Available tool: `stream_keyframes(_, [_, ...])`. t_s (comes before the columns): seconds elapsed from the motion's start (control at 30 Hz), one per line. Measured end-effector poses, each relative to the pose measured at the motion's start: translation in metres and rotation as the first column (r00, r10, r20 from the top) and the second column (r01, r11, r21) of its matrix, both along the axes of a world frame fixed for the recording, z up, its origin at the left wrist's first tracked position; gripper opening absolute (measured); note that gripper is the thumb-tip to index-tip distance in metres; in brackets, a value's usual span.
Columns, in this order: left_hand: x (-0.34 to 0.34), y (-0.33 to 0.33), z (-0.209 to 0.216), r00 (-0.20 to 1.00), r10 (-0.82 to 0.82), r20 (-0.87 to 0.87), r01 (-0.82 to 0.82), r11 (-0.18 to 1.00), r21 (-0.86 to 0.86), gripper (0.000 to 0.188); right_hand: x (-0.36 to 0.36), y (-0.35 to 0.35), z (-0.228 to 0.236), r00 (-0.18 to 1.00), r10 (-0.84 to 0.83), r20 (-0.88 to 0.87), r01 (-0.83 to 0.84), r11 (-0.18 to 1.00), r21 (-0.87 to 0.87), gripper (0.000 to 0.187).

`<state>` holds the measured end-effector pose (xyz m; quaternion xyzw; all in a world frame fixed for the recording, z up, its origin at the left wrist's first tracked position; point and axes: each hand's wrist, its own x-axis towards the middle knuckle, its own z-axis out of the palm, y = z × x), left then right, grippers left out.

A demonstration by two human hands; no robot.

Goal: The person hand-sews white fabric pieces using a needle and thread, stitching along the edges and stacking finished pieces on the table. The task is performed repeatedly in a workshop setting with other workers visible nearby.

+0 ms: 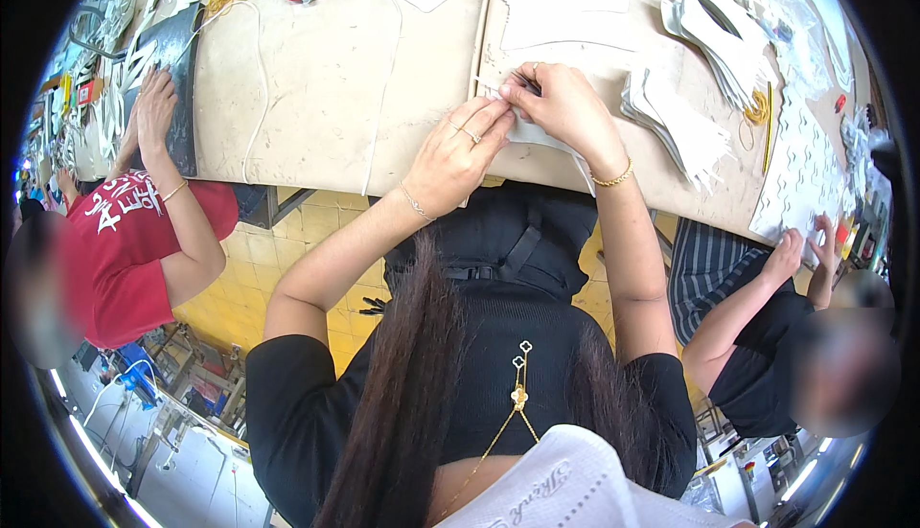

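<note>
White, flat material (533, 133) is pinched near the front edge of the table (316, 97) by narrowed fingertips of the left hand (452, 156) and right hand (565, 111); probably light, pliable and easily creased, it is best gripped by its edges.

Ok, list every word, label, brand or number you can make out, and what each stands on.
I won't copy wording, only say where it stands:
Red shirt at left: large white letters, sideways in this view.
White cloth at the lower edge: grey script lettering, partly cut off.
Far-left clutter: any print is too small and blurred to read.
</note>
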<state>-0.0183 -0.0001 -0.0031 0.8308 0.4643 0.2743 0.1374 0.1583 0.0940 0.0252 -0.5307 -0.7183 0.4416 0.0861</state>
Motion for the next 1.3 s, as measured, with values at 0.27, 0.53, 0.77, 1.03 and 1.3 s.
stream_keyframes(0.27, [-0.003,0.000,0.000,0.999,0.052,-0.015,-0.052,0.998,-0.021,0.038,-0.002,0.014,0.006,0.998,0.039,0.041,-0.032,0.988,-0.150,0.029])
stream_keyframes(0.53, [-0.005,0.005,0.012,0.985,0.030,-0.172,-0.038,0.998,-0.045,0.037,0.007,0.003,0.013,0.998,-0.044,0.043,0.049,0.989,-0.140,0.031])
stream_keyframes(0.77, [-0.001,0.010,0.021,0.978,0.024,-0.207,-0.046,0.994,-0.102,0.048,0.067,-0.045,0.021,0.958,-0.286,0.036,0.282,0.904,-0.322,0.026])
stream_keyframes(1.03, [0.005,0.012,0.025,0.970,0.033,-0.243,-0.060,0.993,-0.102,0.058,0.076,-0.054,0.016,0.931,-0.363,-0.038,0.343,0.907,-0.242,0.032])
stream_keyframes(1.3, [0.007,0.010,0.024,0.961,0.053,-0.270,-0.084,0.991,-0.104,0.062,0.078,-0.046,0.006,0.964,-0.262,0.034,0.263,0.963,-0.053,0.030])
